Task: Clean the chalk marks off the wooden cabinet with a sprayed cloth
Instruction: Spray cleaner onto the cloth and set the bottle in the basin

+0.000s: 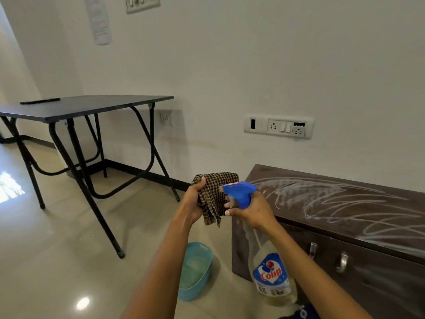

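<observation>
A low dark wooden cabinet [345, 231] stands against the wall at the right. White chalk scribbles [333, 199] cover its top. My left hand [194, 199] is shut on a bunched brown checked cloth [215, 196], held up in front of me. My right hand [254, 212] grips the neck of a clear Colin spray bottle [270, 275]. Its blue trigger head [240, 192] points at the cloth, almost touching it. Both hands are left of the cabinet's near corner, above the floor.
A light blue plastic basket [195, 270] sits on the tiled floor below my hands. A black folding table [87, 107] stands at the left by the wall. A switch and socket panel [278, 126] is on the wall above the cabinet.
</observation>
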